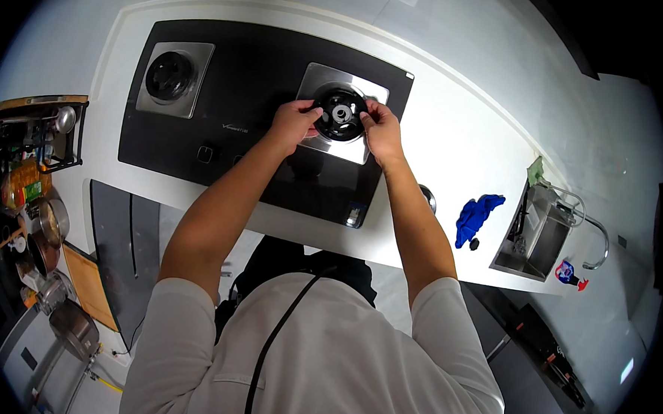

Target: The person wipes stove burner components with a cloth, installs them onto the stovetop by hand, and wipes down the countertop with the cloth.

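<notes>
Both of my hands grip a round black burner part (341, 114) from opposite sides, over the right square metal plate (358, 150) of a black gas cooktop (240, 82). My left hand (297, 123) pinches its left edge with thumb and fingers. On the other side my right hand (382, 133) closes on its right edge. A small ring shows in the middle of the part. Whether it rests on the plate or is raised, I cannot tell. Another black burner (169, 76) sits on the left metal plate (200, 65).
Right of the cooktop, a blue cloth (478, 217) lies on the white counter (444, 138). Farther right are a metal sink (543, 237), a tap (605, 247) and a spray bottle (568, 273). A rack with pots (74, 328) stands at the left.
</notes>
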`<action>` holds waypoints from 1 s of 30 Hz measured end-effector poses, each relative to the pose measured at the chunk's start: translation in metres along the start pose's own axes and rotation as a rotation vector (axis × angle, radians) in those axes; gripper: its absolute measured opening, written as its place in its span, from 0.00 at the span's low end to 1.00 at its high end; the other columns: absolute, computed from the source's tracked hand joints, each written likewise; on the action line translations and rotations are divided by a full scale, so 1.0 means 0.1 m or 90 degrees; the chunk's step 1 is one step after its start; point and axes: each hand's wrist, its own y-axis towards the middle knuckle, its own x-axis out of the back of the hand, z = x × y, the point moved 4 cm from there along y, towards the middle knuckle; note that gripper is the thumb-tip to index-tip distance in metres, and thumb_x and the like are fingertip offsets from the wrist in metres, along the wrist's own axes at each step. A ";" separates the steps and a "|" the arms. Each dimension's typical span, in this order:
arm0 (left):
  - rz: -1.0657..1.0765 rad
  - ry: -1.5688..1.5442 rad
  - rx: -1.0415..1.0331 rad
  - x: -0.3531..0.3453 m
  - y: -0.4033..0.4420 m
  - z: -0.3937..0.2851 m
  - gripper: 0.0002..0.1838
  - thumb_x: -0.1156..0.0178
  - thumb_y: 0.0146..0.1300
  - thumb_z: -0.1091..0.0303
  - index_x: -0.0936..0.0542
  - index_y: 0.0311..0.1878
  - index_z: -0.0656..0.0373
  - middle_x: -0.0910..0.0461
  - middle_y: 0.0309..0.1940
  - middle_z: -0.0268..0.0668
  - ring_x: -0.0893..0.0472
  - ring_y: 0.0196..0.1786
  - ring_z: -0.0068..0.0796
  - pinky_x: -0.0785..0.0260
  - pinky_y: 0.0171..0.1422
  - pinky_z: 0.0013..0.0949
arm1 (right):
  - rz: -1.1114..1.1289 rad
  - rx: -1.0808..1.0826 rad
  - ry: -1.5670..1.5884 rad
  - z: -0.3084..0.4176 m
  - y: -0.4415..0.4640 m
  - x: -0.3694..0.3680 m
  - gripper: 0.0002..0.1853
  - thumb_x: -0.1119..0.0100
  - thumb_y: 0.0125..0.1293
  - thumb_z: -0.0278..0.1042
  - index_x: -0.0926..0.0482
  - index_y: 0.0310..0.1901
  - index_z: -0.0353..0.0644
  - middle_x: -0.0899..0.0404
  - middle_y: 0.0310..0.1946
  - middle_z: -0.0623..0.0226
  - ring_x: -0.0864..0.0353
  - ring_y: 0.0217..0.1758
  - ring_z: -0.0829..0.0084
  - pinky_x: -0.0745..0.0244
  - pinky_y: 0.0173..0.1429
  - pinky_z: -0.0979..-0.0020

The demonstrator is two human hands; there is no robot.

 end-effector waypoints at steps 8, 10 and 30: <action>-0.157 0.394 -0.226 0.02 0.07 -0.07 0.23 0.27 0.70 0.63 0.16 0.60 0.70 0.10 0.40 0.44 0.11 0.33 0.31 0.17 0.42 0.34 | -0.105 0.060 -0.285 0.25 -0.11 -0.05 0.19 0.31 0.71 0.32 0.14 0.61 0.40 0.15 0.54 0.46 0.14 0.59 0.47 0.20 0.66 0.56; -0.192 0.501 -0.278 0.03 0.08 -0.08 0.23 0.26 0.68 0.61 0.16 0.58 0.70 0.09 0.39 0.46 0.09 0.33 0.33 0.17 0.42 0.35 | -0.114 0.070 -0.307 0.34 -0.14 -0.05 0.19 0.31 0.71 0.31 0.14 0.61 0.40 0.16 0.55 0.47 0.15 0.60 0.46 0.21 0.67 0.54; -0.278 0.476 -0.204 -0.04 -0.14 -0.27 0.23 0.25 0.63 0.56 0.14 0.54 0.63 0.09 0.48 0.48 0.10 0.53 0.49 0.19 0.60 0.45 | -0.067 0.135 -0.332 0.49 -0.01 -0.04 0.16 0.29 0.66 0.27 0.13 0.55 0.37 0.14 0.52 0.48 0.15 0.58 0.46 0.19 0.65 0.53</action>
